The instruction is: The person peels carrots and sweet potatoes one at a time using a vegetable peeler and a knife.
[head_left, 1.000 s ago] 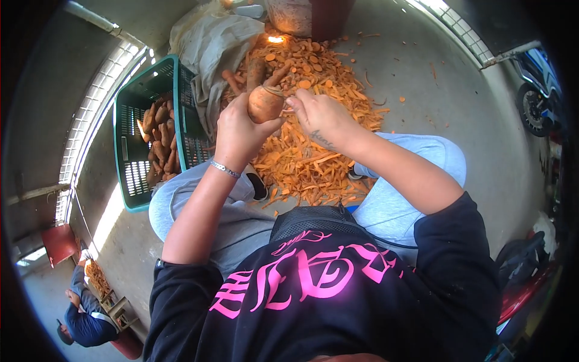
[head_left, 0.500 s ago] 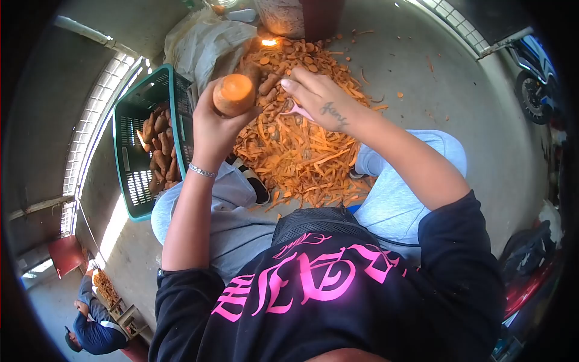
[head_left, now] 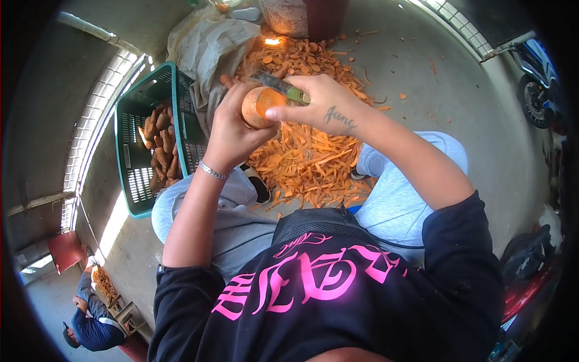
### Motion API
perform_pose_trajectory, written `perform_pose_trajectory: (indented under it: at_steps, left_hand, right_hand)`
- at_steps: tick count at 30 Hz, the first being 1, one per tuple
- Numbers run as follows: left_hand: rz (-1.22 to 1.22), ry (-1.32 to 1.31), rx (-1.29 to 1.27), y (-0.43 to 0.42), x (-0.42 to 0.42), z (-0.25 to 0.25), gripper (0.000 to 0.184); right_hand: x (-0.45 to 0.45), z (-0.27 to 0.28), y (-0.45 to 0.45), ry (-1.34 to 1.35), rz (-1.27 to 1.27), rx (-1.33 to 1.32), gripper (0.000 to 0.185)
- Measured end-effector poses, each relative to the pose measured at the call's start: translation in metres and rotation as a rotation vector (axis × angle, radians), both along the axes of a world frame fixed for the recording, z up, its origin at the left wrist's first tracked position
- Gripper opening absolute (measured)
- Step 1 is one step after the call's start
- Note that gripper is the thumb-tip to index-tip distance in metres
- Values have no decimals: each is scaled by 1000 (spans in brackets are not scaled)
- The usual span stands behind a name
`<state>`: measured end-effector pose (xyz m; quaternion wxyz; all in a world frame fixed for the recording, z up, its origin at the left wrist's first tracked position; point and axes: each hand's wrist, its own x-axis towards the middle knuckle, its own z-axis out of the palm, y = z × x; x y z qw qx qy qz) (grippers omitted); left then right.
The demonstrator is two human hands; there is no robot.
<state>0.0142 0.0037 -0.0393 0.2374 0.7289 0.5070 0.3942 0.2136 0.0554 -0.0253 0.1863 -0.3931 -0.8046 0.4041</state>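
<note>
My left hand [head_left: 232, 123] is wrapped round a thick carrot [head_left: 256, 110], its flat, bright orange cut end turned up. In my right hand [head_left: 327, 99] is a knife [head_left: 297, 95] with a green handle. Its dark blade points left, just above and beyond the carrot's cut end. My right thumb lies against the carrot. Below both hands a wide heap of orange peelings [head_left: 307, 166] with round cut slices covers the floor. The carrot's lower part is hidden by my left hand.
A green crate [head_left: 119, 139] with several unpeeled carrots [head_left: 161, 145] stands at left. Beyond it lies a pale sack [head_left: 208, 45]. A bucket-like container [head_left: 286, 18] is at the back. A motorbike [head_left: 534, 84] stands at far right; another person [head_left: 96, 329] sits at lower left.
My right hand now holds the green-handled knife; a pink tool showed beneath that hand before. The carrot has shifted right with my left hand, and my hands have come together.
</note>
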Motion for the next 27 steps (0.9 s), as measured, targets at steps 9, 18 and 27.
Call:
perform_pose_trajectory:
  at_steps: [9, 18, 27]
  left_hand:
    - [21, 122, 17, -1, -5, -7, 50]
    - [19, 116, 37, -3, -4, -1, 50]
    - [30, 105, -18, 0, -7, -1, 51]
  right_hand:
    - [-7, -11, -5, -23, 13, 115, 73]
    - [-10, -28, -8, -91, 4, 592, 66]
    - [-1, -24, 2, -83, 140, 466, 59]
